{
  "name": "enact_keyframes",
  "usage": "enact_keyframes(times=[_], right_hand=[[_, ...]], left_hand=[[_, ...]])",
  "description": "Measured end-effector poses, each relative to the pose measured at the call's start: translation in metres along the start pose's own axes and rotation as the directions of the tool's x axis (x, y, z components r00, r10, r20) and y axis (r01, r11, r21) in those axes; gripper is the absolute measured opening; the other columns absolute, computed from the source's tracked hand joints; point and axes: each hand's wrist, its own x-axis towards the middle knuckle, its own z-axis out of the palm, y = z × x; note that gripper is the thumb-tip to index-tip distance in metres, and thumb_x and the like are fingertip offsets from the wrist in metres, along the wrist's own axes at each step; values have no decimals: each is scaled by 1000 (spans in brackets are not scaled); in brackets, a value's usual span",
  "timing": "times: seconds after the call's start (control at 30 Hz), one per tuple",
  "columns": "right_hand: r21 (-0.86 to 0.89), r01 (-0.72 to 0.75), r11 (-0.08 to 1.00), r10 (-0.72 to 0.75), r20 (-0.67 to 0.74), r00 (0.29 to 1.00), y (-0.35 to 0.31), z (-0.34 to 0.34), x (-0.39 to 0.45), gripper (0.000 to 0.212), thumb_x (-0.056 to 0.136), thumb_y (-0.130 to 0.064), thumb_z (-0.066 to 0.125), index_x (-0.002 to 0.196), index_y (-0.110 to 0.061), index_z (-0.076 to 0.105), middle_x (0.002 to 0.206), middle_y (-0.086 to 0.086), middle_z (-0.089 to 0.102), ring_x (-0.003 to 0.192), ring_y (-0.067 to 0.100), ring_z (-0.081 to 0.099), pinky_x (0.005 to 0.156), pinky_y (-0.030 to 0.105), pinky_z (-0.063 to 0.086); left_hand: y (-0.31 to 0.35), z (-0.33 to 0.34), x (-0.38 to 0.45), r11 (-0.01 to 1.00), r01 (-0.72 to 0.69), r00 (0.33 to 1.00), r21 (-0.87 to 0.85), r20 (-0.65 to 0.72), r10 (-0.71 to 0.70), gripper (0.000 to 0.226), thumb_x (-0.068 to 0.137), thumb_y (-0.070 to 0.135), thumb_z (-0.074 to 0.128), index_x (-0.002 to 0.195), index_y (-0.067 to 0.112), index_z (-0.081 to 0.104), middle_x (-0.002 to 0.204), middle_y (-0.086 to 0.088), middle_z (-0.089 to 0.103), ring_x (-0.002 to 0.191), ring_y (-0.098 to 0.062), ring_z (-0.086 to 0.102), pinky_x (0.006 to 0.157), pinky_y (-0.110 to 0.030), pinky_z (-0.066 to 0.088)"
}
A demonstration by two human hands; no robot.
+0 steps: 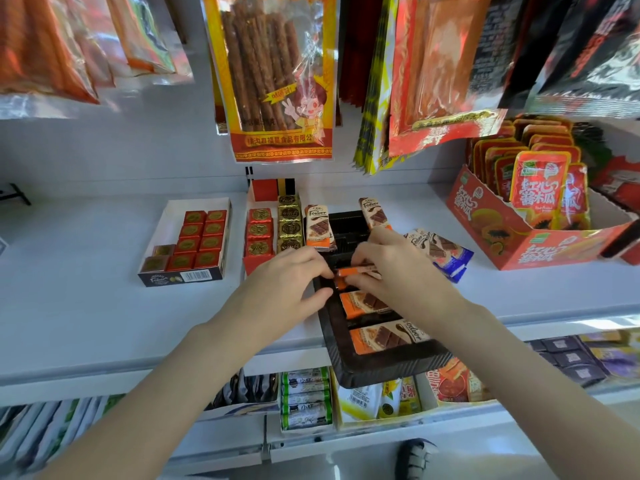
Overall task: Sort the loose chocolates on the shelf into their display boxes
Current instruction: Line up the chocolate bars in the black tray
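Both hands (pixel 291 275) (pixel 384 261) pinch an orange chocolate bar (pixel 349 271) (edge-up) over the black tray (pixel 332 337).

Person, head-camera view, two forearms and hands.

Left hand (pixel 294 278): bare, no glove, no ring or bracelet visible. Forearm behind it bare to the frame's lower edge; no sleeve, cuff or watch in view.

Right hand (pixel 388 263): bare, no glove, no visible jewellery. Forearm behind it likewise bare, no sleeve edge shown.

Fingernails: short where visible, no polish discernible.

Footwear: below the right forearm, a dark shoe tip (pixel 417 457) with pale stripes, blurred.
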Motion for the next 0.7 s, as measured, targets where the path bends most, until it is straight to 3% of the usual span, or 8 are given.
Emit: enact_keyframes(times=[0.1, 0.23, 0.3, 0.4, 0.5, 0.6, 0.7], right_hand=[[163, -1, 987, -16, 104, 994, 8, -7, -5, 29, 89, -34, 53, 105, -13, 66, 97, -3, 51, 81, 4, 46, 74, 16, 35], [130, 34, 991, -62, 220, 973, 11, -14, -9, 27, 92, -18, 48, 113, -16, 65, 105, -4, 52, 87, 4, 46, 84, 23, 42], [153, 43, 987, -84, 272, 959, 12, -19, -10, 27, 91, -14, 48, 110, -18, 66, 103, -6, 54, 78, -2, 46, 78, 18, 42], [216, -47, 975, 15, 148, 989, 25, -28, -4, 23, 89, -11, 51, 100, -16, 71, 97, -3, 63, 74, -3, 53, 67, 5, 39], [236, -295, 926, 318, -66, 946, 47, -26, 14, 23, 87, -27, 58, 100, -11, 66, 97, 3, 65, 84, 15, 59, 70, 19, 40], [303, -474, 827, 494, 10, 869, 47, -6, 29, 44, 78, -42, 67, 105, -8, 55, 91, 4, 60, 82, 18, 55, 64, 27, 39], [250, -450, 857, 478, -60, 877, 41, 5, 32, 36, 78, -26, 70, 104, -7, 52, 87, 9, 63, 77, 23, 56, 60, 28, 38]], left_hand=[[-1, -1, 0, 1000, 2, 1000, -3, 28, -2, 30, 90, 32, 50, 116, 20, 58, 119, 9, 52, 113, -8, 45, 97, -29, 39], [-3, -3, -1, 999, 7, 998, -44, 58, -4, 28, 88, 32, 53, 112, 20, 60, 114, 9, 53, 111, -9, 46, 97, -28, 38], [-3, -5, -4, 997, 1, 996, -72, 84, 5, 26, 87, 33, 55, 110, 22, 61, 112, 10, 53, 110, -8, 45, 97, -29, 37], [-3, -8, -7, 997, 0, 992, -80, 123, 10, 25, 87, 35, 54, 110, 24, 58, 114, 13, 49, 112, -5, 41, 97, -25, 34], [-2, -9, -7, 997, 9, 991, -82, 135, 2, 27, 86, 39, 55, 109, 26, 56, 115, 14, 46, 114, -3, 38, 99, -25, 33], [1, -9, -6, 996, 23, 986, -91, 164, -8, 34, 80, 47, 58, 108, 28, 53, 116, 16, 43, 115, -1, 35, 98, -24, 33], [0, -9, -6, 994, 33, 983, -102, 186, -14, 38, 76, 52, 60, 106, 31, 49, 120, 17, 40, 117, 0, 31, 99, -23, 32]])
